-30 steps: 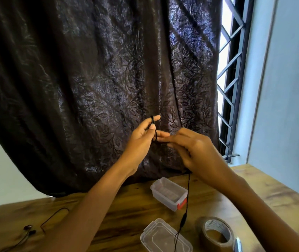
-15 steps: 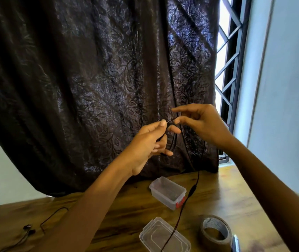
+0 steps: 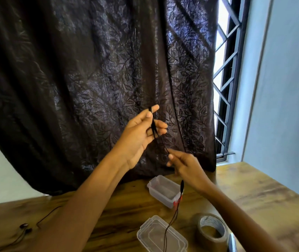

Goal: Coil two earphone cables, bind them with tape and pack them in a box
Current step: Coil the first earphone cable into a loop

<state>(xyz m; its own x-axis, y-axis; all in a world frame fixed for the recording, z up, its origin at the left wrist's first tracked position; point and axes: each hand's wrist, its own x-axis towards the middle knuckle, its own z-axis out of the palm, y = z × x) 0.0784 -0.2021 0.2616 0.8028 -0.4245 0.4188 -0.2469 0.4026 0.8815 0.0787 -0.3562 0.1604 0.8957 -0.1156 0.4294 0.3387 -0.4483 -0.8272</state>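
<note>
2 bare hands work in the air in front of 1 dark brown leaf-patterned curtain [image 3: 90, 70]. The left hand [image 3: 141, 131] is raised, palm towards the camera, and holds 1 thin black earphone cable [image 3: 153, 125]: the cable loops over the tip of its forefinger and runs down across its other fingers, which curl round it. Lower down and to the right, the right hand [image 3: 186, 168] is blurred, yet its thumb and forefinger look to be closed in a pinch on the same black earphone cable, which runs taut between the 2 hands. Below the right hand the cable hangs free, with its 1 slim inline control pod [image 3: 182, 186] in front of 1 clear rectangular plastic box [image 3: 160, 190] that stands open on the brown wooden table [image 3: 254, 188]. The loose end of the cable trails over 1 clear plastic lid [image 3: 156, 237], which lies nearer the camera, apart from the box. 1 roll of brown packing tape [image 3: 211, 231] lies flat just to the right of the lid. A second black earphone cable [image 3: 47, 215] lies uncoiled at the table's left end, well apart from the box, with its 2 earbuds near the edge of the frame. To the right of the curtain, 1 window with a dark metal grille [image 3: 226, 73] lets in daylight.
</note>
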